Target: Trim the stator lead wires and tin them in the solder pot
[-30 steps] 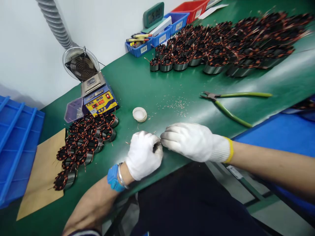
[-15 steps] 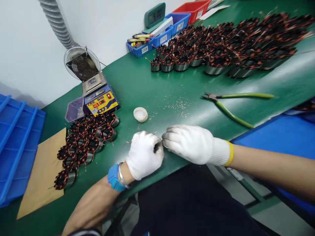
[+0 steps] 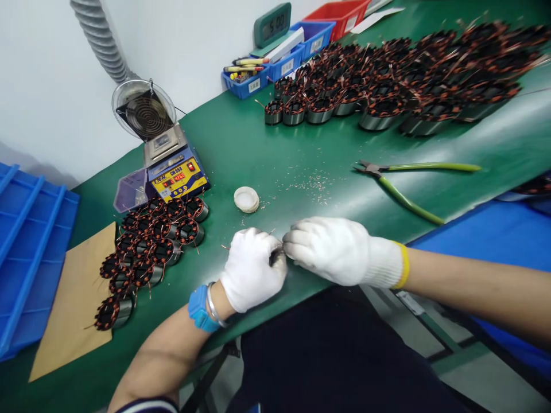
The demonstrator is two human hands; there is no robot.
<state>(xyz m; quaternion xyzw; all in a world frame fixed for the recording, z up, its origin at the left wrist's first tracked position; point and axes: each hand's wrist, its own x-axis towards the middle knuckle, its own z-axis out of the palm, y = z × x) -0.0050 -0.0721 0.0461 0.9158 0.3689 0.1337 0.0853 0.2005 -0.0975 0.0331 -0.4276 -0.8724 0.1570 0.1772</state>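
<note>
My left hand (image 3: 255, 271), in a white glove, is closed around a wound motor stator. Most of that stator (image 3: 274, 259) is hidden in the grip; a dark bit shows by the thumb, and thin copper wire ends poke out past the fingers. My right hand (image 3: 329, 249), gloved with a yellow cuff, has its fingers pressed together at the stator's right side, touching the left fingertips. What those fingers pinch is hidden. Beyond the hands lie a round white lid-like dish (image 3: 246, 199) and scattered copper wire clippings (image 3: 316, 186).
Green-handled cutters (image 3: 404, 198) lie spread at right. Stators (image 3: 161, 229) stand in rows at left on brown card (image 3: 71, 321), near a solder pot (image 3: 178, 172). Many more stators (image 3: 383, 109) fill the back right, before blue bins (image 3: 246, 86) and a clock (image 3: 272, 26).
Both hands keep nearly the same place and grip. The view has shifted very slightly, and the solder pot's display reads differently.
</note>
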